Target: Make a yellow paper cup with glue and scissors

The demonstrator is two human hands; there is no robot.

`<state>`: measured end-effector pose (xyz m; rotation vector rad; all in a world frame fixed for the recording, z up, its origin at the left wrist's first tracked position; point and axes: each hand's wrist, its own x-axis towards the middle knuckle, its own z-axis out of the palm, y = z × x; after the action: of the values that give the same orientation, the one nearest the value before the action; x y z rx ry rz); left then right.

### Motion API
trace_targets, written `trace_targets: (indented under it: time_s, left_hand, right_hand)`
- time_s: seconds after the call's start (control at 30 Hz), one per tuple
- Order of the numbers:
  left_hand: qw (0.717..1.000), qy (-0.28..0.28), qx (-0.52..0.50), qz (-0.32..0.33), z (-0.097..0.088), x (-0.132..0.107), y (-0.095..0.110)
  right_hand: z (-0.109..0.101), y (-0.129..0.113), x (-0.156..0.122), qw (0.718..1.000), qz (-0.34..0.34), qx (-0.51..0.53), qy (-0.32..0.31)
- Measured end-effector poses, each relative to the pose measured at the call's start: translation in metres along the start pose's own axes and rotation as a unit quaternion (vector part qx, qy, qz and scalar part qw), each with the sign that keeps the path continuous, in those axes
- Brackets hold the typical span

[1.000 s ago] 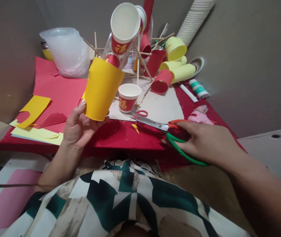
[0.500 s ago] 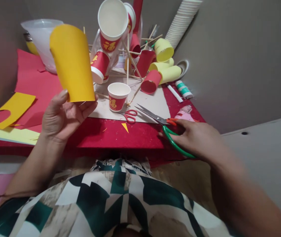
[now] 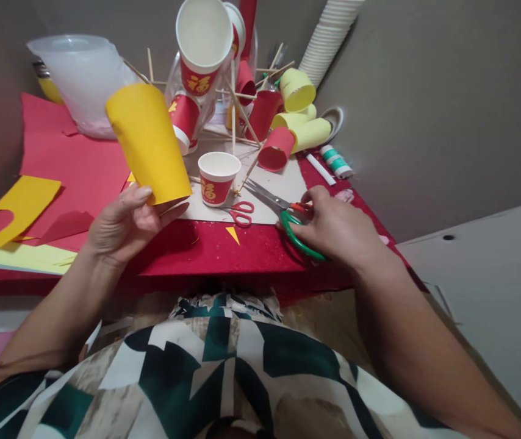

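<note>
My left hand (image 3: 127,222) grips the lower end of a rolled yellow paper tube (image 3: 150,143), which tilts above the table. In my right hand (image 3: 334,222) is a pair of scissors (image 3: 304,241) with green and orange handles, its blades pointing left over the white board. Between the hands a red-and-white paper cup (image 3: 218,177) stands upright. Small red scissors (image 3: 242,214) lie just in front of it, their blades partly hidden by the cup. A yellow paper scrap (image 3: 233,235) rests on the red cloth.
Behind stands a structure of paper cups (image 3: 203,52) and wooden sticks (image 3: 244,113). Red paper (image 3: 77,177) and a cut yellow sheet (image 3: 27,204) lie at left, near a translucent plastic jug (image 3: 82,85). Pale yellow tubes (image 3: 310,135) and stacked cups (image 3: 331,39) are at right.
The yellow tube has come down and to the right in my left hand, tilting more. My right hand has moved left and slightly up with the large scissors.
</note>
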<state>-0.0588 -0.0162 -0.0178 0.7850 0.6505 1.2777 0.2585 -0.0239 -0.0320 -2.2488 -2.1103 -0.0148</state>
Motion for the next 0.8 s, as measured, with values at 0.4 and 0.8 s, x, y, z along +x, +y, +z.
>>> trace_targets:
  time_s: [0.4,0.8]
  left_hand:
    - [0.996,-0.051,0.057,-0.035,0.006,-0.001,0.015]
    - [0.972,-0.028,0.224,-0.065,0.000,0.006,0.029]
  right_hand:
    - [0.007,-0.005,-0.003,0.998,-0.001,0.058,0.036]
    - [-0.005,-0.012,-0.006,0.999,-0.031,-0.004,-0.026]
